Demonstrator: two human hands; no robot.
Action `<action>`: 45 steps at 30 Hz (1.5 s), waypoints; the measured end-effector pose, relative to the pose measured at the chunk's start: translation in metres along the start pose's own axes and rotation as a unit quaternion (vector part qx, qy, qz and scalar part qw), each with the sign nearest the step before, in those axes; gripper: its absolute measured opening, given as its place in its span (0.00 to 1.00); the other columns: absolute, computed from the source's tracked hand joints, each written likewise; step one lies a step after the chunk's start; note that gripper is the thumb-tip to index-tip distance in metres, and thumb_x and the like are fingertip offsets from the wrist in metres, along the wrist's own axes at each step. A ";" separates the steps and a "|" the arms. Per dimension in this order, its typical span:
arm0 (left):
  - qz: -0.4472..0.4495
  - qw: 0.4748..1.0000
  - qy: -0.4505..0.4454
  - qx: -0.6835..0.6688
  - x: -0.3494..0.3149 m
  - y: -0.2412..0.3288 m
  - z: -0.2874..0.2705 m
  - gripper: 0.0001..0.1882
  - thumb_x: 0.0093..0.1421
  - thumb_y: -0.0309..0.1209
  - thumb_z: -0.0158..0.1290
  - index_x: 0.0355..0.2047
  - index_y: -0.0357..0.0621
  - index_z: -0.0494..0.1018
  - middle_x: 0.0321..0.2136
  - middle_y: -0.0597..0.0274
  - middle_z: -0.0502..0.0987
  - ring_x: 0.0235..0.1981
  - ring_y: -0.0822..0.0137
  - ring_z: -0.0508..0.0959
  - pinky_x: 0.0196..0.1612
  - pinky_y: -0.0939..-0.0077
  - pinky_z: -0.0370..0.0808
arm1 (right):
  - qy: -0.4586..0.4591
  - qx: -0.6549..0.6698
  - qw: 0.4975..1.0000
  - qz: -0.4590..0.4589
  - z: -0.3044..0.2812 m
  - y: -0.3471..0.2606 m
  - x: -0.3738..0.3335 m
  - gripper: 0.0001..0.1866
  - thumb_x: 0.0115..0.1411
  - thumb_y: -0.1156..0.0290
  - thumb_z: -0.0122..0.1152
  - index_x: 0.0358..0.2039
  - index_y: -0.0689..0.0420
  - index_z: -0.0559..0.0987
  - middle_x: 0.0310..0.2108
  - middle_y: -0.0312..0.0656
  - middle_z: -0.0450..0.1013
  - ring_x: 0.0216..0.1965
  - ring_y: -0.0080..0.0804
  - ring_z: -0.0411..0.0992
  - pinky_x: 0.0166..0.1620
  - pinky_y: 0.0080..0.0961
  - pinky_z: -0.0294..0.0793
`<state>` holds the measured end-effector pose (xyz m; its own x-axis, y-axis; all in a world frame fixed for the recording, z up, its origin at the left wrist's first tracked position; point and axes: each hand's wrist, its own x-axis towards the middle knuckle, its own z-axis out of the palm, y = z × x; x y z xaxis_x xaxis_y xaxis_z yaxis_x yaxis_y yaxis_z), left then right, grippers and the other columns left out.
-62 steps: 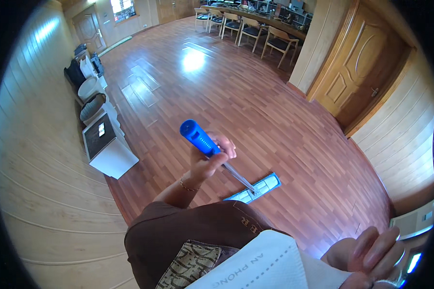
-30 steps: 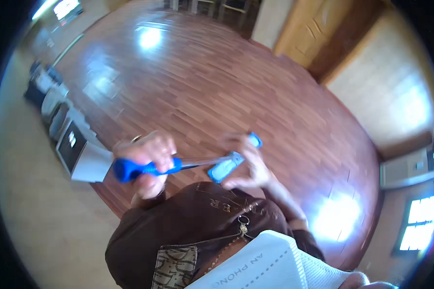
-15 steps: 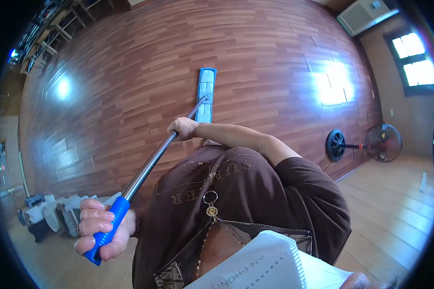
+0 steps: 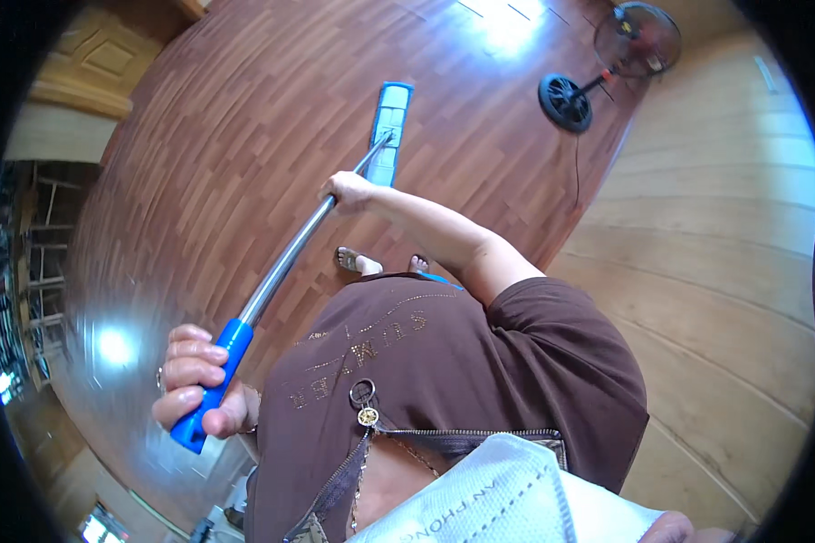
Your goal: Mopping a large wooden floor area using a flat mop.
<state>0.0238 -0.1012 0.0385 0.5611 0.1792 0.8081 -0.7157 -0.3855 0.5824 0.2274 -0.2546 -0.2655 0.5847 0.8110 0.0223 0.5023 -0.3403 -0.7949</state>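
Observation:
A flat mop lies with its long blue-and-white head [image 4: 390,118] on the wooden floor ahead of me. Its shiny metal pole [image 4: 285,262] slopes down toward my lower left and ends in a blue grip [image 4: 215,385]. My left hand [image 4: 199,376] is wrapped around that grip, fingers closed. Farther up, my right hand [image 4: 347,192] is closed around the pole, with the arm reaching across in front of me. My feet, in open footwear [image 4: 347,260], show just below the right forearm.
A standing fan [image 4: 637,41] with a round black base [image 4: 566,102] is at the upper right, its cord [image 4: 578,167] trailing over the brown floor [image 4: 244,145]. Paler flooring [image 4: 679,290] spreads on the right. A wooden panelled door [image 4: 100,54] and shelving [image 4: 50,244] line the left.
My view has turned to the right, so the fan has shifted up and left and the door has come in. The mop has swung round with me, and both hands keep their grip.

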 end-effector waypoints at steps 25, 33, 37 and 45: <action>-0.077 0.898 -0.308 -0.305 0.049 -0.036 0.079 0.19 0.58 0.50 0.56 0.31 0.49 0.69 0.23 0.65 0.74 0.27 0.68 0.77 0.41 0.64 0.69 | 0.311 -0.049 0.921 0.228 -0.030 -0.014 -0.228 0.23 0.52 0.57 0.67 0.12 0.59 0.69 0.15 0.52 0.65 0.20 0.54 0.67 0.23 0.42 0.62; -0.016 0.810 -0.501 -0.304 0.061 -0.015 0.069 0.18 0.45 0.48 0.68 0.22 0.47 0.77 0.22 0.67 0.77 0.28 0.67 0.80 0.38 0.69 0.71 | 0.281 -0.037 0.936 0.208 0.001 -0.020 -0.256 0.16 0.51 0.61 0.68 0.15 0.57 0.76 0.16 0.51 0.69 0.20 0.49 0.71 0.24 0.38 0.66; 0.004 0.830 -0.485 -0.277 0.047 -0.004 0.063 0.18 0.44 0.47 0.69 0.21 0.47 0.77 0.23 0.67 0.78 0.29 0.67 0.81 0.39 0.68 0.71 | 0.234 -0.047 0.955 0.178 -0.003 -0.009 -0.248 0.15 0.51 0.61 0.68 0.16 0.57 0.77 0.15 0.49 0.70 0.21 0.47 0.72 0.25 0.38 0.68; -0.014 0.900 -0.410 -0.147 0.008 0.062 0.019 0.18 0.42 0.46 0.69 0.20 0.48 0.76 0.20 0.69 0.76 0.25 0.69 0.78 0.36 0.71 0.72 | 0.077 0.034 0.996 -0.005 0.021 0.008 -0.176 0.05 0.35 0.70 0.60 0.16 0.54 0.74 0.17 0.47 0.69 0.23 0.49 0.70 0.27 0.40 0.67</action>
<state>-0.0083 -0.1404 0.0795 0.6126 -0.5899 0.5261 -0.7081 -0.1138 0.6969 0.1149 -0.3902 -0.2889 0.6731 0.7299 0.1192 0.4673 -0.2948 -0.8335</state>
